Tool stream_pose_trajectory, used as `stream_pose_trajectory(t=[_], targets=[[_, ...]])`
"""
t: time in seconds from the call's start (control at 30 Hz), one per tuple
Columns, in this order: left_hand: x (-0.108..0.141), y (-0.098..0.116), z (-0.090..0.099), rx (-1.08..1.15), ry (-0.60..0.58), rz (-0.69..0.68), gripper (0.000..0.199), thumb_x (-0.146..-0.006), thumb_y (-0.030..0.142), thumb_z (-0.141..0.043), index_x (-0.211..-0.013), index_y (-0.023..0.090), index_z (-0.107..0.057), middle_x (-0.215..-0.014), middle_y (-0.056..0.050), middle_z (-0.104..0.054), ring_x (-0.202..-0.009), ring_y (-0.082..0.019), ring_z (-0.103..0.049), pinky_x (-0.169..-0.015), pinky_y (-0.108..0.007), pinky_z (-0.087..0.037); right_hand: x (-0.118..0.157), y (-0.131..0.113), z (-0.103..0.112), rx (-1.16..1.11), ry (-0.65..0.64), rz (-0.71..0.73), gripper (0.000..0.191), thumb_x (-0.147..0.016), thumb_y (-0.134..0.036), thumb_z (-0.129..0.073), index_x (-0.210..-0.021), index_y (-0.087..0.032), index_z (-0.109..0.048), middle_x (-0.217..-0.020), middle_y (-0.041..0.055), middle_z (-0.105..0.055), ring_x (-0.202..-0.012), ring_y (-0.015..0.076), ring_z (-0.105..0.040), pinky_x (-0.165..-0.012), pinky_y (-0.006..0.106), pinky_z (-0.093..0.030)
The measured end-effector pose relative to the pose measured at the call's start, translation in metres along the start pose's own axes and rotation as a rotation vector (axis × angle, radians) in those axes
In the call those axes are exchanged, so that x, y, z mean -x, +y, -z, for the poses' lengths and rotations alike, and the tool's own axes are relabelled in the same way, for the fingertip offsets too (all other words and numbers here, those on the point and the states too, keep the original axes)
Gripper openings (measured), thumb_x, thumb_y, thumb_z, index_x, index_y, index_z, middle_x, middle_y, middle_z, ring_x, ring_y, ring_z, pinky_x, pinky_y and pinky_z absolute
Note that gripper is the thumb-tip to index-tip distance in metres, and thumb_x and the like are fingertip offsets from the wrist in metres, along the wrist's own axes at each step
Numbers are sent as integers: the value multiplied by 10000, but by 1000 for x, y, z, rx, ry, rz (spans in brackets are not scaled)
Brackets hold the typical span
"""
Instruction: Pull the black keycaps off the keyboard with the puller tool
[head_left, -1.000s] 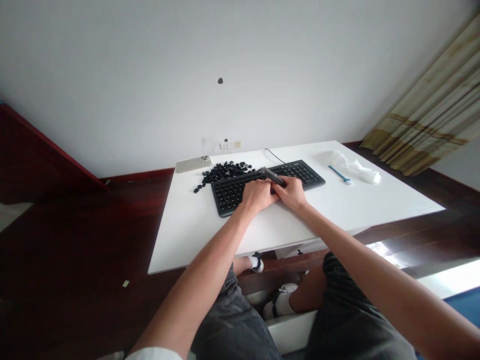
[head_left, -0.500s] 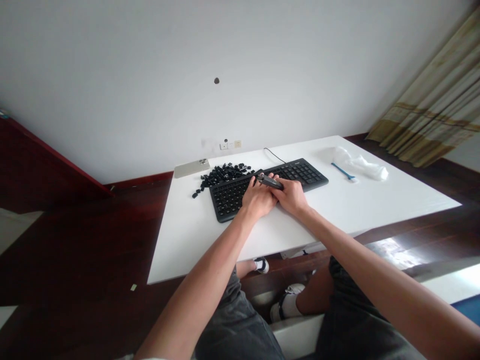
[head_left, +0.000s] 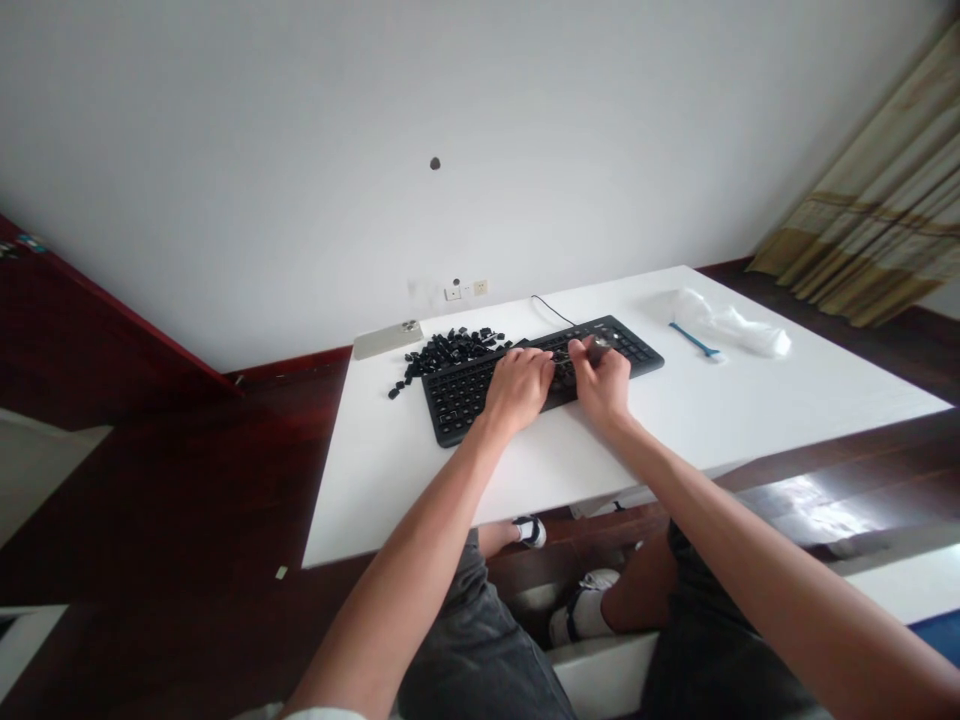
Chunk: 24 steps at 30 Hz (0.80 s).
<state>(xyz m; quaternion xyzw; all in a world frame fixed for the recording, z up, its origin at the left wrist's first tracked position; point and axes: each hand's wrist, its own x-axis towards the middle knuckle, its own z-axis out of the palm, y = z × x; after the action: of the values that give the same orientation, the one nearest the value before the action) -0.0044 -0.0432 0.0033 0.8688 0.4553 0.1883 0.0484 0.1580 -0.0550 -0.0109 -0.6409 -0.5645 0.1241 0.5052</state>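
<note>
A black keyboard (head_left: 457,400) lies slantwise on the white table, many of its left-side key positions without caps. Over its middle, my left hand (head_left: 517,385) rests with fingers bent and thumb drawn in against them; anything between the fingertips is hidden. Just to the right, my right hand (head_left: 606,385) is closed round a small dark tool (head_left: 598,350) with a shiny metal end, blurred and partly covered by the fingers. Loose black keycaps (head_left: 457,348) are heaped behind the keyboard's left part.
A phone (head_left: 388,341) lies at the table's back left corner. On the right are a blue-handled brush (head_left: 694,340) and a crumpled clear plastic bag (head_left: 739,325). A cable (head_left: 553,309) runs from the keyboard towards the wall. The white table (head_left: 390,480) has its near edge above my knees.
My hands have moved apart, the right one going right with the dark tool. The tool no longer lies across my left hand, and the left fingers are now more bent.
</note>
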Motion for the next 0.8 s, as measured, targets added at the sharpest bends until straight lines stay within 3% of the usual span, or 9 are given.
stream_pose_trajectory(t=[0.1, 0.17, 0.3, 0.47, 0.57, 0.67, 0.8], targets=[[-9, -18, 19, 20, 131, 86, 553, -1171, 373, -177, -1188, 184, -696, -1182, -86, -753, -1133, -219, -658, -1032, -341, -475, 0, 1, -2, -80, -6, -10, 448, -1027, -604, -393, -738, -261, -395, -654, -33, -384, -668, 176, -398, -659, 309, -343], [-17, -37, 31, -31, 143, 178, 531, -1169, 356, -185, -1179, 180, -686, -1113, -92, -760, -1057, -218, -677, -948, -321, -488, -1, 3, -3, -112, -6, -34, 451, -1030, -616, -389, -751, -261, -409, -658, -37, -379, -666, 177, -404, -655, 309, -333], [-29, -79, 43, -195, 67, 257, 403, -1138, 280, -318, -1105, 200, -712, -1143, -109, -754, -1069, -255, -667, -931, -342, -479, -3, 4, -3, -66, -52, -53, 433, -1009, -615, -413, -757, -263, -424, -651, -29, -409, -661, 187, -415, -671, 322, -337], [-24, -108, 33, -167, 28, 244, 236, -1072, 262, -519, -1196, 234, -718, -1217, -85, -709, -1119, -242, -638, -985, -324, -474, -2, 1, -3, 51, -131, 8, 411, -988, -558, -486, -723, -265, -376, -618, -20, -429, -629, 176, -376, -640, 328, -306], [-18, -107, 29, -131, 98, 207, 226, -1043, 266, -582, -1213, 233, -726, -1214, -84, -704, -1124, -250, -633, -990, -334, -479, -1, 3, -3, 9, -119, 72, 367, -995, -517, -517, -763, -252, -413, -620, -37, -434, -617, 160, -358, -633, 310, -298], [-18, -88, 29, -39, 152, 113, 178, -1032, 293, -608, -1084, 226, -764, -1076, -60, -731, -1028, -234, -658, -915, -325, -494, -1, 10, 1, -33, -88, 81, 338, -994, -520, -542, -810, -240, -493, -618, -44, -451, -609, 153, -364, -617, 295, -293], [-18, -47, 24, 101, 29, -81, 219, -973, 450, -715, -958, 242, -782, -935, -19, -733, -862, -200, -677, -766, -307, -488, 2, 23, 17, -16, -82, 72, 343, -974, -515, -584, -791, -238, -496, -613, -39, -461, -599, 151, -366, -598, 296, -284]])
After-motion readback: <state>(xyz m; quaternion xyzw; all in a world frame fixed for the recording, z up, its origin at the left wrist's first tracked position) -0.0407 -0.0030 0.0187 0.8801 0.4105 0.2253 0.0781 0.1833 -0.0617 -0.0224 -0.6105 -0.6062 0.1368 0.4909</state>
